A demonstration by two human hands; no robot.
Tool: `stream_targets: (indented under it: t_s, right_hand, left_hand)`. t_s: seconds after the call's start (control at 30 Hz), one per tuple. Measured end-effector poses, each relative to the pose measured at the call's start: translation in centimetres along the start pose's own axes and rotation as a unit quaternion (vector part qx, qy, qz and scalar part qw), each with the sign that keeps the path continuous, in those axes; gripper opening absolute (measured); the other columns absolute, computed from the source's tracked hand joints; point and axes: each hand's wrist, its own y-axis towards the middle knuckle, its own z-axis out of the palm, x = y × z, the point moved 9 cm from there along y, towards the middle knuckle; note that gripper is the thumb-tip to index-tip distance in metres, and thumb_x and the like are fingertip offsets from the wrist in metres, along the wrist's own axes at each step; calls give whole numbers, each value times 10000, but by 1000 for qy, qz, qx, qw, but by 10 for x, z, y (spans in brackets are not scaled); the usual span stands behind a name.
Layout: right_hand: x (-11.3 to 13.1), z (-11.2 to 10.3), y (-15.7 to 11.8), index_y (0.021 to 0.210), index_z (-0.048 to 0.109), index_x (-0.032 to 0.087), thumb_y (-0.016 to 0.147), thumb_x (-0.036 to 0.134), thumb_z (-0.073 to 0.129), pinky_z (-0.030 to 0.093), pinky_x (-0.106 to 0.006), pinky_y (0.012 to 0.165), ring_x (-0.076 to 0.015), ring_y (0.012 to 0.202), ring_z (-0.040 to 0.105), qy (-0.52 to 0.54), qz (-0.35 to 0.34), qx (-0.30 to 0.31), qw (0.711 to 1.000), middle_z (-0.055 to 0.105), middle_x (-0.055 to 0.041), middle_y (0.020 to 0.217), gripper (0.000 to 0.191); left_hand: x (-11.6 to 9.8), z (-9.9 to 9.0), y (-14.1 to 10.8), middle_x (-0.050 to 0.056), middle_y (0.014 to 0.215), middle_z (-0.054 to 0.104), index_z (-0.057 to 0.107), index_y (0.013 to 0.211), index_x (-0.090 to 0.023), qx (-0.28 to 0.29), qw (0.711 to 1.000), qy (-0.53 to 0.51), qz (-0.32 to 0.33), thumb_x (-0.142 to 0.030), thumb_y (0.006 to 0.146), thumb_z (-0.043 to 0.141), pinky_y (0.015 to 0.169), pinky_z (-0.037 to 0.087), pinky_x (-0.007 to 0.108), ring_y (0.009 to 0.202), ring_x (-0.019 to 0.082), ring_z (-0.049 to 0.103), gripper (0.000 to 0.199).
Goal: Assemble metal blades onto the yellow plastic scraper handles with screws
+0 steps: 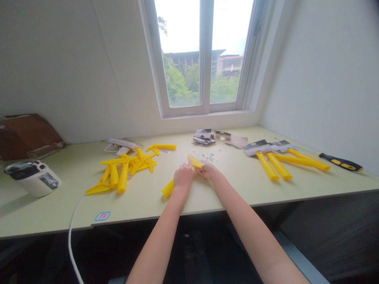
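One yellow tool [196, 161] is held near the middle of the tabletop's front edge. Its handle is gripped by the left hand [182, 176]; its wide head is grasped at one end by the right hand [208, 170], and its middle is hidden by the left hand. Just beyond, tiny metal parts [211, 157] are scattered, too small to be counted. Toward the left edge, yellow pieces [122, 177] are heaped, their overlap preventing an exact count. Toward the right edge, four yellow handles [278, 166] are laid out, their far ends covered by packaging [256, 147], with one black-and-yellow screwdriver [340, 161] beside them. More packets [204, 135] are piled near the back edge. One white canister [38, 182] is placed near the left edge, and one brown box [28, 134] at the back left corner. The front edge is crossed by one white cable [71, 232] left of the hands.
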Motion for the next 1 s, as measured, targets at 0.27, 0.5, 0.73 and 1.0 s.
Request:
stream_targets:
  t_s: [0.27, 0.5, 0.73, 1.0]
  right_hand:
    - [-8, 9, -18, 534, 362, 186, 625, 115, 494, 178, -179, 341, -38, 351, 240, 66, 116, -51, 990, 283, 84, 425, 175]
    - [24, -13, -42, 593, 593, 146, 599, 176, 591, 320, -204, 462, -97, 486, 471, -264, 41, -34, 963, 516, 10, 495, 31]
    - [33, 7, -52, 662, 629, 156, 626, 119, 555, 337, -231, 561, -167, 672, 563, -483, -7, -24, 875, 637, -65, 691, 91]
    - [33, 13, -77, 797, 589, 159, 785, 213, 509, 331, -258, 612, -181, 753, 559, -560, -38, -75, 824, 622, -87, 832, 97]
  left_hand:
    - [28, -13, 14, 74, 659, 490, 572, 960, -169, -35, 996, 85, -19, -85, 814, 360, 689, 395, 258, 809, 221, 558, 271]
    - [39, -18, 13, 97, 697, 522, 574, 1020, -183, -30, 994, 95, -51, -88, 806, 369, 735, 391, 293, 882, 248, 551, 311]
    - [47, -31, 20, 85, 722, 583, 597, 879, -198, -23, 994, 3, -111, -82, 718, 502, 773, 357, 301, 911, 248, 547, 220]
    - [70, -23, 32, -14, 553, 481, 485, 667, -173, 41, 970, -177, -160, -208, 743, 525, 504, 336, 200, 521, 115, 485, 94]
